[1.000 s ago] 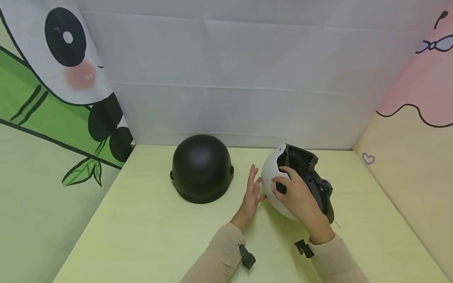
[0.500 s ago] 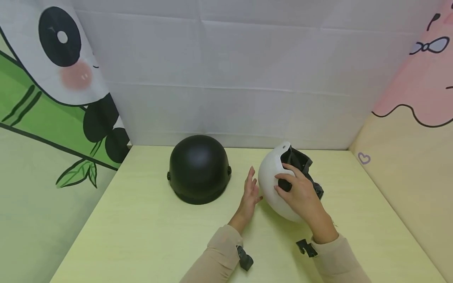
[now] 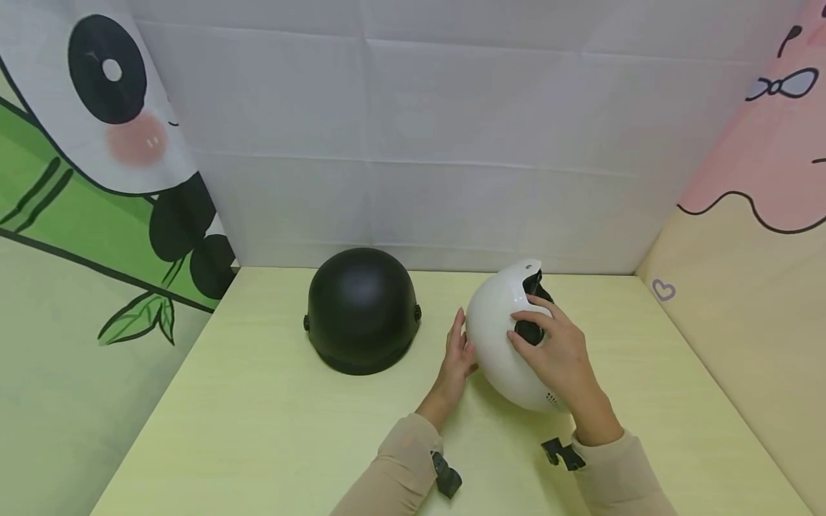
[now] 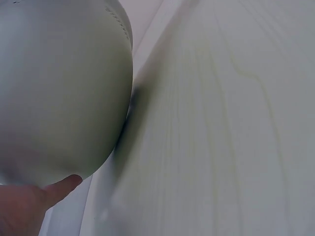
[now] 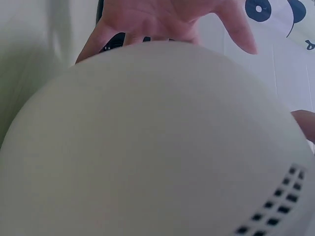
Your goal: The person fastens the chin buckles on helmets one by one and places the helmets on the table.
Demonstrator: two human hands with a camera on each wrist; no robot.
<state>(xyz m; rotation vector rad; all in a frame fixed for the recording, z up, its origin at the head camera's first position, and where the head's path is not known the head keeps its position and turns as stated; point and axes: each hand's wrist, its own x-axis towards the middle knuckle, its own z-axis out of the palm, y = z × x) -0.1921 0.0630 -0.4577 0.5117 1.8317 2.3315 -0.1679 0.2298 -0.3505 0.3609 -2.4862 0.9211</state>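
A glossy white helmet (image 3: 493, 337) stands on the right half of the table, its shell toward me. My right hand (image 3: 564, 355) grips it at the side, fingers bent over the edge and thumb beside a round black knob (image 3: 530, 331). Upright against the shell's left side, my left hand (image 3: 453, 365) touches it with straight fingers. In the left wrist view a fingertip of the left hand (image 4: 24, 206) meets the curved shell (image 4: 64, 88). The right wrist view has the right hand (image 5: 157, 19) reaching over the shell, partly hidden behind it.
A matte black helmet (image 3: 363, 315) rests dome up on the pale wooden table (image 3: 245, 430), left of the hands. Behind the table hangs a creased white sheet (image 3: 413, 143). Cartoon-painted panels flank it, a panda (image 3: 138, 154) left and a pink figure (image 3: 761, 158) right.
The white helmet has turned under my right hand, its dark lined opening swinging away to the right and small vent holes coming into view. My left hand has stayed at its side.
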